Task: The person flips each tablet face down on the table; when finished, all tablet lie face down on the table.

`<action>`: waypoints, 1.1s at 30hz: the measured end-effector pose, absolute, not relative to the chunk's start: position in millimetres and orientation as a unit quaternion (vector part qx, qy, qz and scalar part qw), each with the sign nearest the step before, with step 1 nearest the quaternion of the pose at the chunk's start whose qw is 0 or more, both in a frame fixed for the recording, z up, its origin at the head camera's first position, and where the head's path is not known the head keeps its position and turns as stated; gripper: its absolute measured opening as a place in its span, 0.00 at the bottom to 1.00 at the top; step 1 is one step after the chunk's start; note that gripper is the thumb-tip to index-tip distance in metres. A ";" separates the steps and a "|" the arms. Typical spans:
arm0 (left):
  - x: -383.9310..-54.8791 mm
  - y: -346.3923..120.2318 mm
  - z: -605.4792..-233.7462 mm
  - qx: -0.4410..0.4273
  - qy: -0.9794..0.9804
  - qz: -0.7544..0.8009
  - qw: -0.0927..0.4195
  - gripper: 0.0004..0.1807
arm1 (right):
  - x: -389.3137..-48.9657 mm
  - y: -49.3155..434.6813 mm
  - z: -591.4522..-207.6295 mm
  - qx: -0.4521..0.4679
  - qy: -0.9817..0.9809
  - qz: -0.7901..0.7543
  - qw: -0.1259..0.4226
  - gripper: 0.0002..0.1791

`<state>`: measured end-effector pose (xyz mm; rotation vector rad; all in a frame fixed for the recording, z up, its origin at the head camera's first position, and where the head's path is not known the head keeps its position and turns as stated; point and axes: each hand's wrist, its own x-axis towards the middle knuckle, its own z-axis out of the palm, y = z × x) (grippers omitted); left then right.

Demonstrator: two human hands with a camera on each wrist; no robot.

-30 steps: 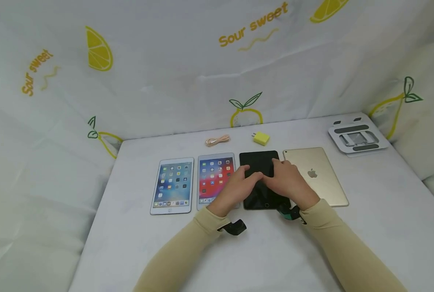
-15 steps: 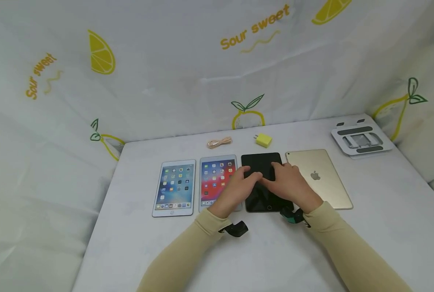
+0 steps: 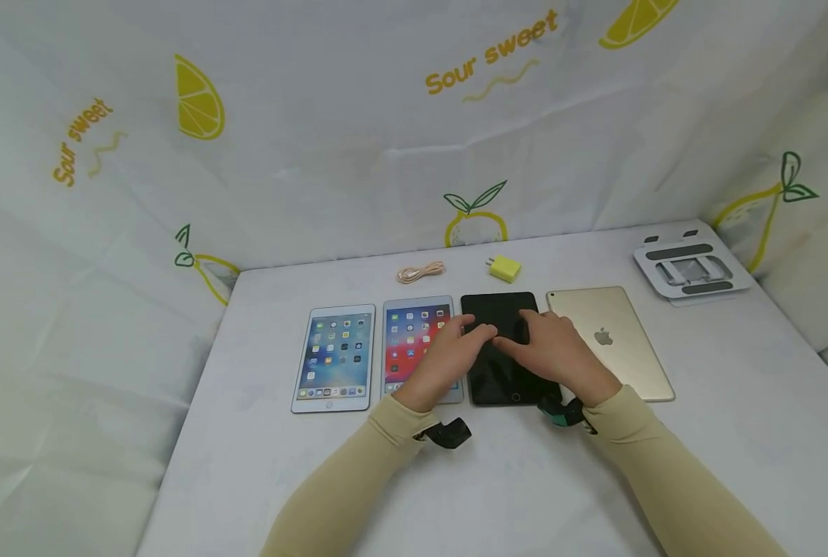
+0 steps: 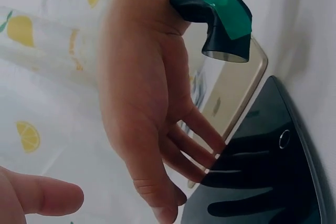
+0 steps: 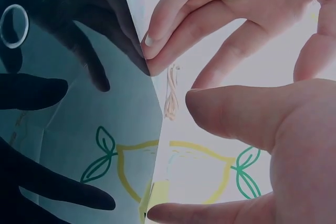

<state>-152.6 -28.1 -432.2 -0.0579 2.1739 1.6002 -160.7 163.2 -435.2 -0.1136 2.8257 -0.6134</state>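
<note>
A black tablet lies face up on the white table between my hands. My left hand is over its left edge; in the right wrist view, the left fingertips touch that edge. My right hand is on the other side, and in the left wrist view its fingertips reach the tablet's right edge. Both thumbs point toward each other above the dark screen, raised off it. Neither hand's fingers are curled round the tablet. The glossy screen mirrors the fingers.
Left of the black tablet lie a white tablet with a red-blue screen and another white tablet. A gold tablet lies face down at right. Behind are a coiled cable, a yellow charger plug and a folded stand.
The view has shifted slightly. My hands stay at the black tablet's two edges, the thumbs now a little further apart. The tablets remain in the same row.
</note>
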 end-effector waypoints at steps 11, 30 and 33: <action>-150.4 -32.4 -424.4 -0.016 0.782 0.584 0.217 0.38 | -159.3 162.4 -438.1 -0.041 0.966 -0.223 0.122 0.48; -154.6 -36.8 -416.4 -0.016 0.762 0.611 0.215 0.37 | -157.1 158.4 -435.1 -0.038 0.957 -0.260 0.126 0.55; -154.6 -37.2 -416.1 -0.013 0.767 0.606 0.212 0.36 | -156.6 157.8 -435.9 -0.037 0.956 -0.264 0.125 0.56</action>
